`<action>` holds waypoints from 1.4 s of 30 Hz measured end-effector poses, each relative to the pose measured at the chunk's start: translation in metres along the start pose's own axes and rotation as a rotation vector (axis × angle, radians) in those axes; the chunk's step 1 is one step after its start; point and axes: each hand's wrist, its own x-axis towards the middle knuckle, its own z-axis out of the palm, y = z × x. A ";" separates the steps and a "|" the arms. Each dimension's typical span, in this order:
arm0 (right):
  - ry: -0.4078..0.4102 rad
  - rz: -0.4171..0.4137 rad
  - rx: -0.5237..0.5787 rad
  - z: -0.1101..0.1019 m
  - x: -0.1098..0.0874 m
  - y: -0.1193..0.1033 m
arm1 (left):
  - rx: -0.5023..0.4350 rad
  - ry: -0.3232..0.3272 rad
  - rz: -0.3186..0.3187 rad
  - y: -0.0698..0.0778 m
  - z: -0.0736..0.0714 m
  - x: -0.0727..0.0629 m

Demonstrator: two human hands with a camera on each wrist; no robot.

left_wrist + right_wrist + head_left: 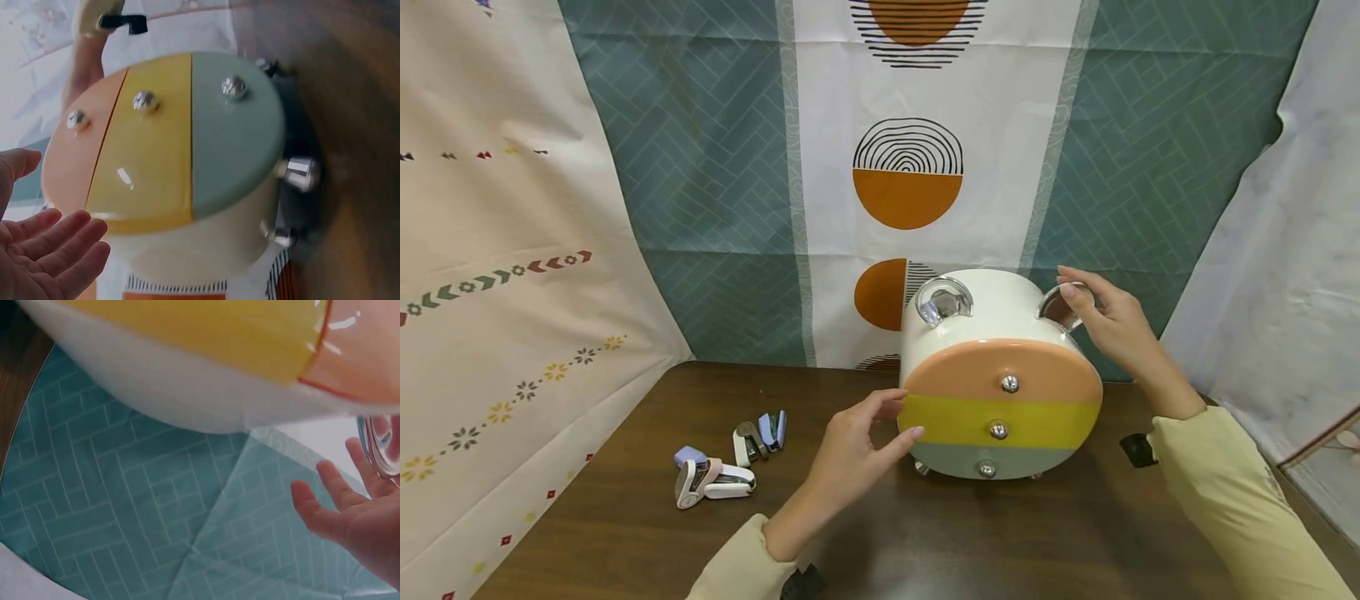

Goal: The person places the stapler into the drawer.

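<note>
A white rounded drawer box (992, 312) stands on the table on small metal feet. Its front has a peach, a yellow and a green drawer, each with a silver knob (998, 429). Two shiny round ears (943, 300) rise from its top. My left hand (853, 446) is at the left edge of the yellow drawer, thumb and fingers spread apart; in the left wrist view its fingers (72, 250) are straight and hold nothing. My right hand (1116, 325) is at the right ear (1060, 308), thumb over its front. The right wrist view shows its other fingers (337, 487) loosely spread beside the ear.
Several small staplers lie on the left of the brown table (640, 533): a pink and white one (711, 483), a grey and white one (748, 443), a blue one (772, 429). A patterned cloth (715, 167) hangs close behind the box.
</note>
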 end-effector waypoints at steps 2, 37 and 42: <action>0.021 -0.007 0.005 0.003 0.001 0.002 | -0.020 -0.016 -0.002 0.001 0.007 -0.001; 0.088 -0.067 0.142 0.013 0.006 0.016 | 0.297 -0.209 -0.015 -0.001 0.098 0.006; 0.088 -0.076 0.157 0.013 0.007 0.016 | 0.358 -0.218 -0.026 0.003 0.107 0.008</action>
